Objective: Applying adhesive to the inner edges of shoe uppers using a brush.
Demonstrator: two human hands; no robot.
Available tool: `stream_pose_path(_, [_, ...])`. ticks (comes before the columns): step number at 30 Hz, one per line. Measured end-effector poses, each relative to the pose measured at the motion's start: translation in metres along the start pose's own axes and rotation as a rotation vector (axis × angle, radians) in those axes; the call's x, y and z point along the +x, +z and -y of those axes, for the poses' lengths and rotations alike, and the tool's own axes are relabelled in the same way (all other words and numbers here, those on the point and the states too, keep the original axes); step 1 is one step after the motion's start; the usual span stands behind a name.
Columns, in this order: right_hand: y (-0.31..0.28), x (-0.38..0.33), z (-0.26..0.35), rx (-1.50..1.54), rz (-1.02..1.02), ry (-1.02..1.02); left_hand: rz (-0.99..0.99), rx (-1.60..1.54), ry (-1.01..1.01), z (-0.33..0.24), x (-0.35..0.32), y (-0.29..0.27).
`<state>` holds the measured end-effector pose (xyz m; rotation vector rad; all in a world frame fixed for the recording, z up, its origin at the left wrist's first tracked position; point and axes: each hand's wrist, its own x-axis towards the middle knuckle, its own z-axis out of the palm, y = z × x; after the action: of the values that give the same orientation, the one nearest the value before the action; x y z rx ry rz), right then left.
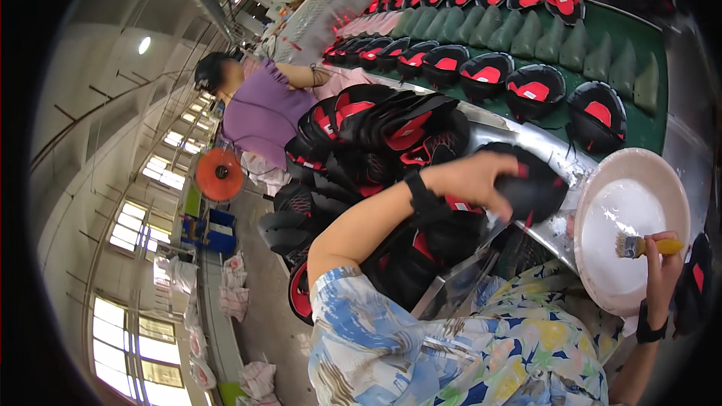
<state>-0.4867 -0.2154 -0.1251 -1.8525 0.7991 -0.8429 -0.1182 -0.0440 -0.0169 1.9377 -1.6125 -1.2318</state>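
Black shoe top (535, 189) is just left of the big pale bowl (632, 164), by the shiny metal table (519, 134); whether it rests on the metal, I cannot tell. The left hand (481, 180) is farther left of the bowl, at the side of that shoe top. Its fingers are spread wide and a bit bent, and it is too blurry to tell if the tips touch. The right hand (660, 259) is over the right side of the bowl. Its fingers are closed tight on a brush (635, 246) with a yellow handle. The hairs point left, above the white wet stuff (613, 278) inside the bowl. A big pile of black and red shoe tops (376, 131) is well left of the bowl. Behind the bowl, rows of shoe tops (535, 90) and green foot shapes (505, 31) stand on a green mat (653, 116). Far left of the bowl is a person in purple (259, 109).
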Motion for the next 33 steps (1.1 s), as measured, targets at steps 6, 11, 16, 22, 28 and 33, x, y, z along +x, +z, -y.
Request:
stream_pose_path(6, [-0.004, -0.004, 0.008, 0.01, -0.05, 0.026, -0.323, -1.413, 0.028, 0.076, 0.027, 0.004])
stream_pose_path(11, [0.013, 0.004, 0.037, -0.093, -0.006, -0.047, -0.103, -0.985, -0.655, 0.124, -0.005, 0.019])
stream_pose_path(16, [-0.002, 0.003, 0.052, -0.111, -0.034, -0.035, 0.06, 0.552, -0.419, 0.05, -0.021, 0.009])
stream_pose_path(22, [0.007, 0.011, 0.036, -0.082, -0.026, -0.099, -0.575, 0.629, 0.495, -0.01, 0.023, 0.049])
stream_pose_path(28, [0.024, 0.022, 0.043, -0.037, 0.027, -0.033, -0.189, 0.452, 0.248, 0.062, 0.084, 0.115])
stream_pose_path(33, [0.012, 0.019, 0.02, 0.027, 0.035, 0.083, -0.316, 0.396, 0.477, 0.053, 0.061, 0.132])
